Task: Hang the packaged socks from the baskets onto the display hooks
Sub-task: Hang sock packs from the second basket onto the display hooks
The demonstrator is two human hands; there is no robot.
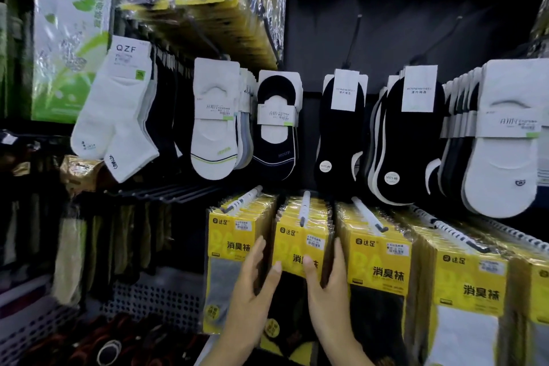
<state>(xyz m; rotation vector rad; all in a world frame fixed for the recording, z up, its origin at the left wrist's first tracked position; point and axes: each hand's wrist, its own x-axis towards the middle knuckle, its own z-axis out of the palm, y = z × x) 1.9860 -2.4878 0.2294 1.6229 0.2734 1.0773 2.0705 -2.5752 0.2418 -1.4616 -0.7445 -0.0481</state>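
Note:
A stack of yellow packaged socks (300, 235) hangs on a white display hook (304, 208) in the lower row. My left hand (252, 285) lies with straight fingers against the stack's left side, thumb on the front pack. My right hand (329, 282) holds the right side the same way, thumb across the front label and fingers along the edge. Similar yellow stacks hang on the hooks to the left (234, 235) and right (380, 249).
Above hang rows of white and black ankle socks (214, 122) on hooks. Two bare black hooks (353, 38) stick out of the dark back panel. A grey perforated basket (148, 300) with dark sock bundles sits at lower left.

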